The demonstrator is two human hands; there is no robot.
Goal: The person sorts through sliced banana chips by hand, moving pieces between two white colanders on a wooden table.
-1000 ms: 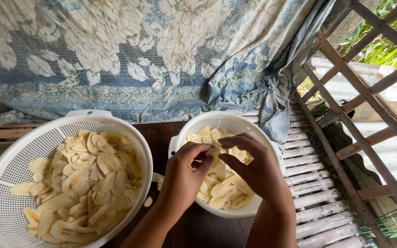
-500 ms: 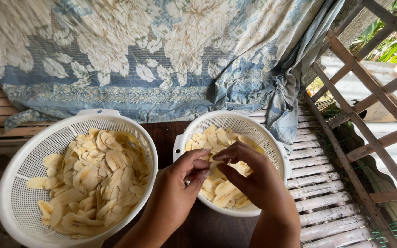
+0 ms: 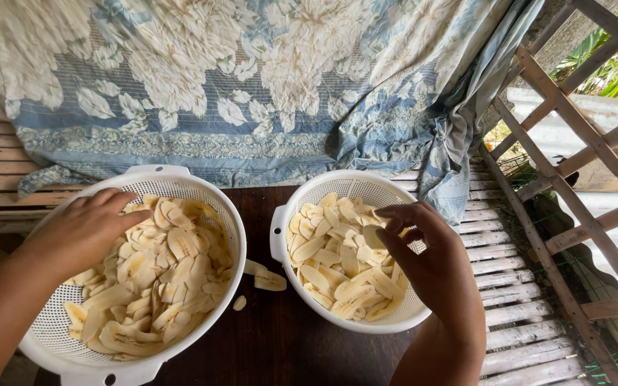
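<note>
Two white colanders side by side on a dark table (image 3: 287, 343), both heaped with pale banana slices. Left hand (image 3: 84, 229) spread loosely over the large colander (image 3: 212, 204) at left, fingers resting on its slices (image 3: 159, 279), gripping nothing visible. Right hand (image 3: 430, 261) above the small colander (image 3: 352, 182) at right, fingertips pinching one slice (image 3: 373, 236). Loose slices (image 3: 266, 277) between the colanders. Floral cloth (image 3: 252, 86) at far side.

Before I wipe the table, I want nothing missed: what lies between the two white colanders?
In the head view, three loose banana slices lie on the dark table between the left colander and the right colander.
</note>
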